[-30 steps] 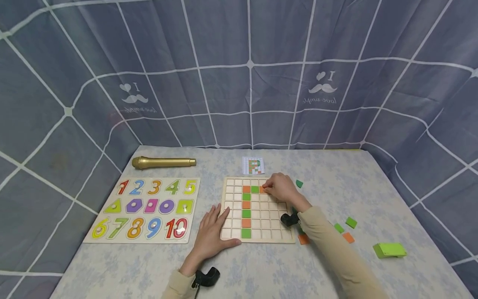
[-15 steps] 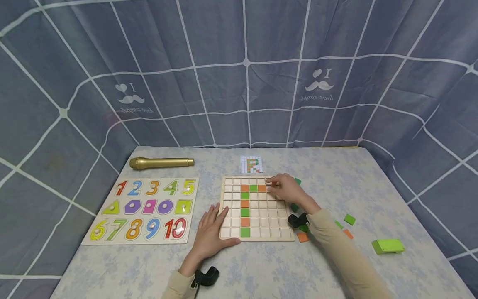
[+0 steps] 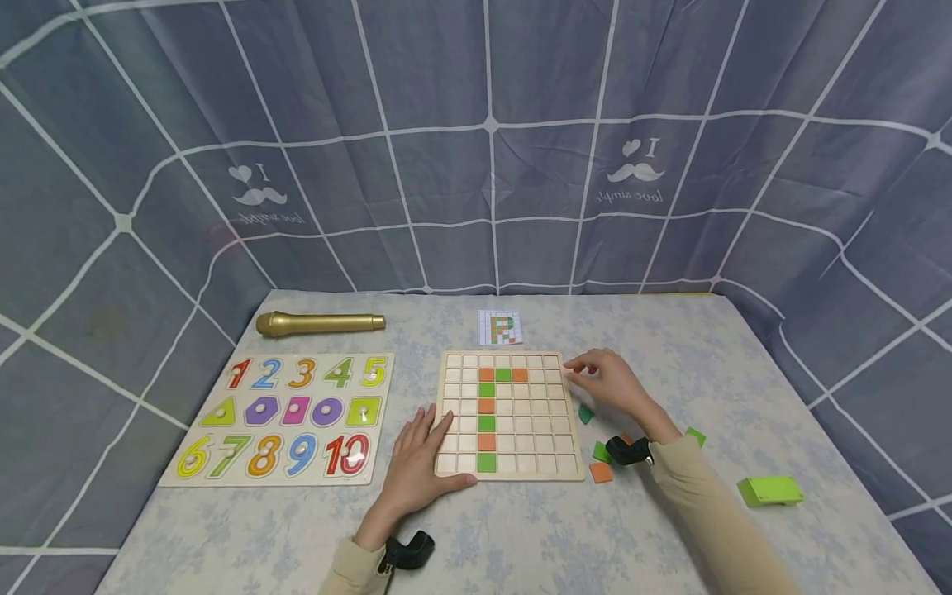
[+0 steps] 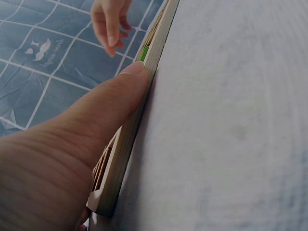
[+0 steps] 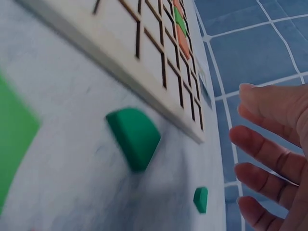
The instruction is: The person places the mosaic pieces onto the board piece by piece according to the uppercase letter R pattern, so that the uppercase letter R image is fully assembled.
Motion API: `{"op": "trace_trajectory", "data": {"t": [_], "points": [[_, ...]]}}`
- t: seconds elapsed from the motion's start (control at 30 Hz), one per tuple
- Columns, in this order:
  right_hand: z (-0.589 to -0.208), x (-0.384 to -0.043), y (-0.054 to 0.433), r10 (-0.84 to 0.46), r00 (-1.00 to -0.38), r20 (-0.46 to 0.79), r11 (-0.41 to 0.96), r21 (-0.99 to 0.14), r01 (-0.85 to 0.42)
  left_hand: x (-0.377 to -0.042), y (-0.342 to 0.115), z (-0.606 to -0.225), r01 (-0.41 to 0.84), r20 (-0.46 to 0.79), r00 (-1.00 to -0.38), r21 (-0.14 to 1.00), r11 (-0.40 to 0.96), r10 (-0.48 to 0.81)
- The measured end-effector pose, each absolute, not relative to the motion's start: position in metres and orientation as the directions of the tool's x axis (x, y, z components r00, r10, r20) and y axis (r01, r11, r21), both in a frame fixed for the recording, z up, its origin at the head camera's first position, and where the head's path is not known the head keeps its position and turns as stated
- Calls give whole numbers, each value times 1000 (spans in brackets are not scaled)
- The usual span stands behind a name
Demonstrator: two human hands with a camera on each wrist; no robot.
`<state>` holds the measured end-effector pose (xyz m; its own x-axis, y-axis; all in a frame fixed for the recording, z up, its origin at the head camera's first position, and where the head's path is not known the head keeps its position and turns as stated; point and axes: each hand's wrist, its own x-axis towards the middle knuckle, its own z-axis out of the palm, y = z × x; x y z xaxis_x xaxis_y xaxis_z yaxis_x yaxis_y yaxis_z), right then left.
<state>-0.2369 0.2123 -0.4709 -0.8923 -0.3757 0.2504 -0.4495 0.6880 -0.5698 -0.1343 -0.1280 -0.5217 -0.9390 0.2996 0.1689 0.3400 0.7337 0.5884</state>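
Observation:
A wooden grid board (image 3: 531, 426) lies on the table, with a column of alternating orange and green tiles and a short row ending in an orange tile (image 3: 520, 375). My left hand (image 3: 420, 463) rests at its lower left corner, fingers spread, thumb against the front edge. Just off the upper right corner, my right hand (image 3: 613, 384) hovers with bent, parted fingers and nothing between them. Below it are dark green rounded pieces, one (image 5: 134, 138) close by the board's edge. A green tile (image 3: 600, 451) and an orange tile (image 3: 601, 473) lie right of the board.
A small pattern card (image 3: 500, 328) lies behind the board. To the left are a number-and-shape puzzle (image 3: 277, 397) and a gold microphone (image 3: 321, 324). A lime green block (image 3: 770, 491) stands at far right. A checked curtain (image 3: 416, 165) encloses the table.
My right hand has let go of the orange tile at the row's right end and moved right, off the board. The left hand stays in place.

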Motion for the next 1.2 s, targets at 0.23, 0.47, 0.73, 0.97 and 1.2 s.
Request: {"op": "trace_trajectory", "data": {"t": [0.23,0.47,0.73,0.97,1.2], "points": [[-474,-225,224,-382,-897,223,673,-597,-436,-133,-130,-519,332,172,-942,597,730,288],[-478,-218,231,-375,-915,147,682,-625,-380,-135,-130,-519,339,182,-940,595,729,289],[-485,-212,236,-423,-903,73,672,-643,-367,-133,-128,-522,334,167,-941,595,730,294],[-487,-210,237,-459,-889,10,660,-666,-348,-133,-128,-523,327,158,-943,597,733,292],[-485,-210,240,-546,-836,48,617,-652,-441,-132,-128,-523,326,156,-943,596,734,293]]}}
